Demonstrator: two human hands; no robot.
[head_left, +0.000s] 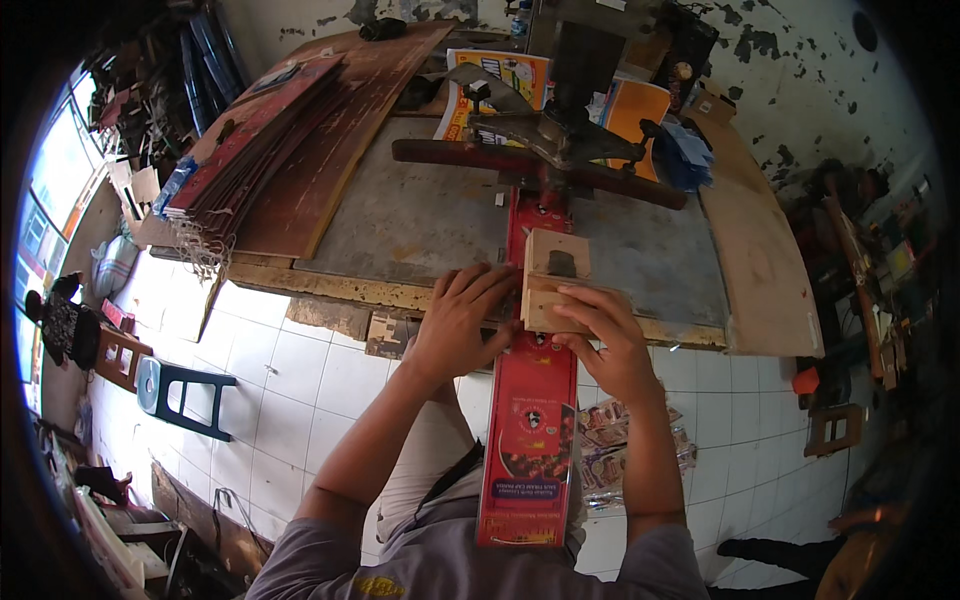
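Note:
A long red printed card strip point(528, 420) runs from under the press head point(570, 140) toward me, its near end hanging past the table edge over my lap. On the strip sits a pale wooden block point(545, 250) with a dark patch on its face. My right hand point(610, 335) grips the block's near right side, fingers over it and thumb below. My left hand point(462, 318) lies at the strip's left edge beside the block, fingers stretched out and thumb apart, the tips touching strip or block; which of these is partly hidden.
The grey metal table point(410, 200) holds a stack of dark red boards point(260, 140) at left and a plywood sheet point(760, 240) at right. Printed sheets point(635, 110) stand behind the press. A blue stool point(195, 400) and several printed packets point(605, 455) are on the tiled floor.

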